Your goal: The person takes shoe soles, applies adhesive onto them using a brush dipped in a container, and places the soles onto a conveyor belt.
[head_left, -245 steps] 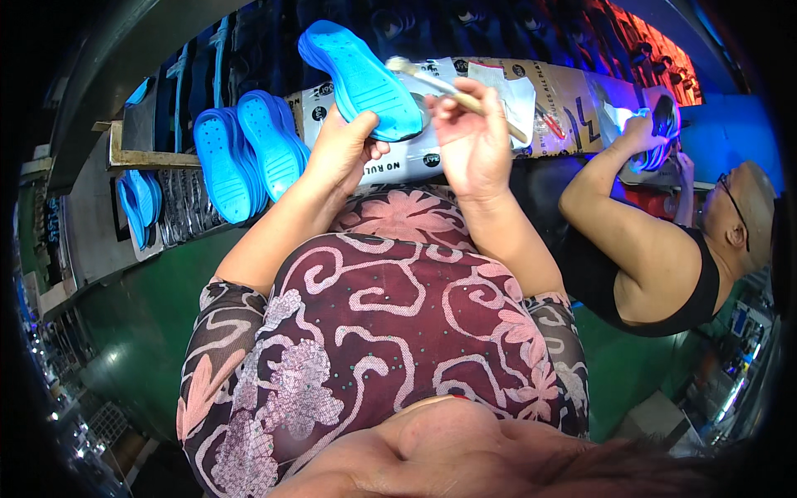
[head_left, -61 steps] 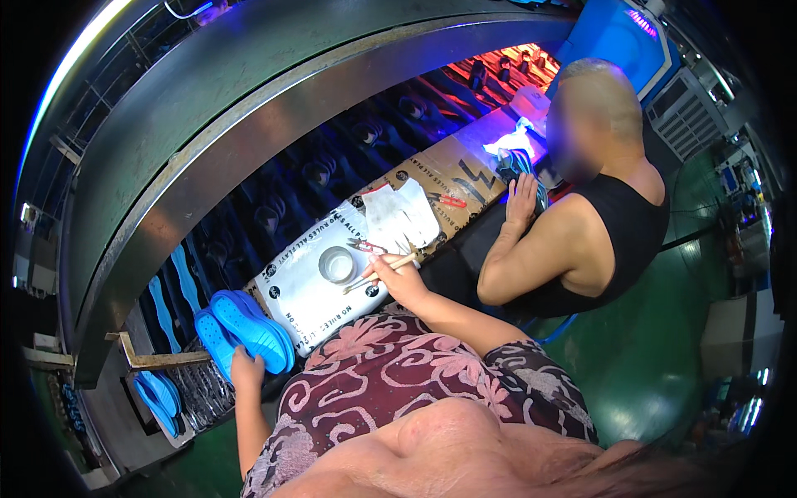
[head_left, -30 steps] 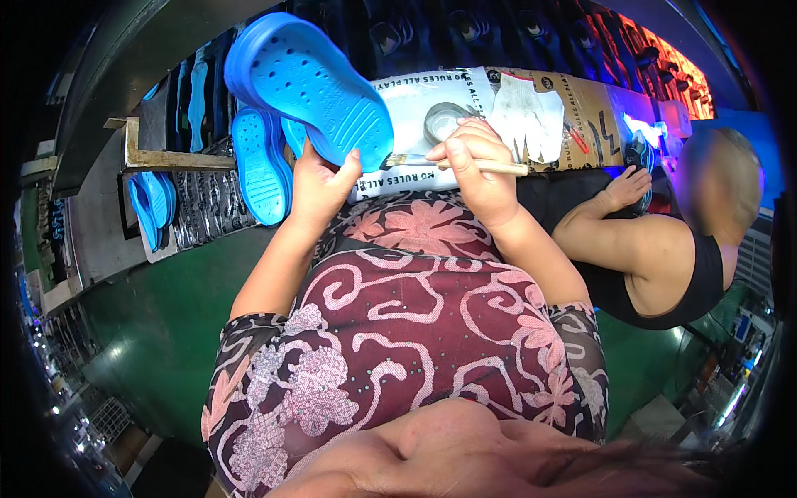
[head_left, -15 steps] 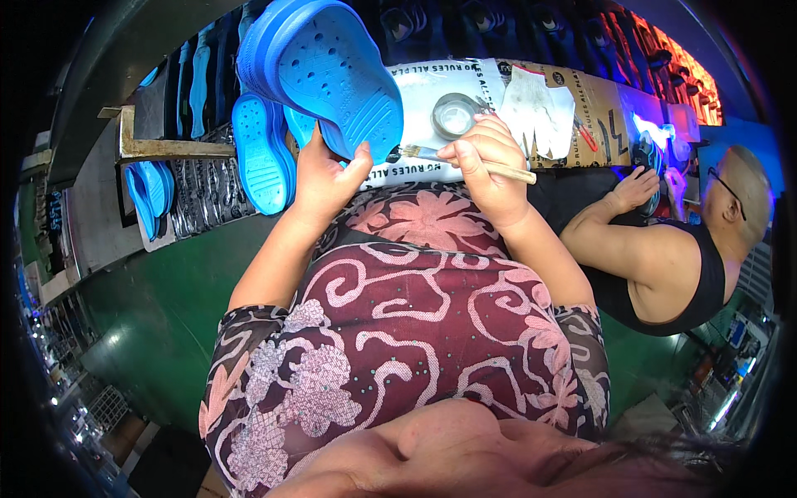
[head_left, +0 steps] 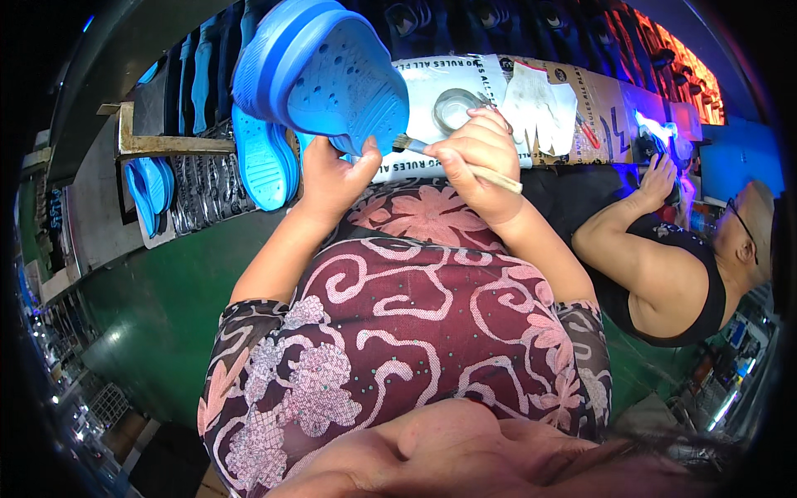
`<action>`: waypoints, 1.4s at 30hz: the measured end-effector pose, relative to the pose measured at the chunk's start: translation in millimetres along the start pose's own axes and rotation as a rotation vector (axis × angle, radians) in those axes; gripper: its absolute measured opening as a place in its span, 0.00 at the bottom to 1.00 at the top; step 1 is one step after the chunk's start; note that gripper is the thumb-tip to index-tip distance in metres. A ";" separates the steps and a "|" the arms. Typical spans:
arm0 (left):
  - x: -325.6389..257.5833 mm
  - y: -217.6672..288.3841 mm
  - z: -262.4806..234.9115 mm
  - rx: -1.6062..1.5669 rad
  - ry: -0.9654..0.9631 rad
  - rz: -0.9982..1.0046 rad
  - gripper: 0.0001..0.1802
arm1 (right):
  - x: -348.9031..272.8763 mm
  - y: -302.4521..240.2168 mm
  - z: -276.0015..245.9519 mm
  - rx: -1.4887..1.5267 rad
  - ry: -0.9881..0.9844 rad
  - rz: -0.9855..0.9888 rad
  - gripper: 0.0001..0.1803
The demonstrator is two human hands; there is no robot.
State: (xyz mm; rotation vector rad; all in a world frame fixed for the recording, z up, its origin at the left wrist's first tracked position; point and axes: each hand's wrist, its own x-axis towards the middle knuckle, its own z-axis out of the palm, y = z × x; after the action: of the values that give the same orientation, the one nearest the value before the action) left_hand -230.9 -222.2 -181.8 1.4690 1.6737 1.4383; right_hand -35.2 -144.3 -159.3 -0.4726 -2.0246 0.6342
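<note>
My left hand (head_left: pixel 336 174) grips the heel end of a blue clog (head_left: pixel 320 75), thumb on the near edge and the other fingers hidden beneath. The clog is raised and tilted, its perforated insole facing me. In my right hand (head_left: pixel 480 162) is a paintbrush (head_left: pixel 483 176) with a pale wooden handle, its bristles touching or very near the clog's heel edge. Just beyond that hand stands a round clear jar (head_left: pixel 453 109) on a white printed sheet (head_left: pixel 423 79). More blue clogs (head_left: pixel 266 162) lie left of my left hand.
A white glove (head_left: pixel 540 108) lies on cardboard (head_left: pixel 604 104) to the right. An L-shaped metal bracket (head_left: pixel 170 147) juts in at left, near more blue footwear (head_left: pixel 151 187). Another person (head_left: pixel 656 266) works at the right under a blue light. Dark racks run along the back.
The clog has tilted and turned slightly in my left hand. My right hand has shifted a little left with the brush. The other person has leaned and moved their hand.
</note>
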 end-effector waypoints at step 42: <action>155.8 179.3 92.2 -0.631 -1.263 -0.100 0.32 | -82.5 12.3 -57.6 0.218 0.537 0.730 0.18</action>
State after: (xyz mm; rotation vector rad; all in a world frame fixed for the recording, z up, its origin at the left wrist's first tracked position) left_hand -126.5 -68.0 -7.8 1.3599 0.4351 0.5620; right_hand 56.3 -166.3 -196.9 -1.1319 -1.2291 1.0170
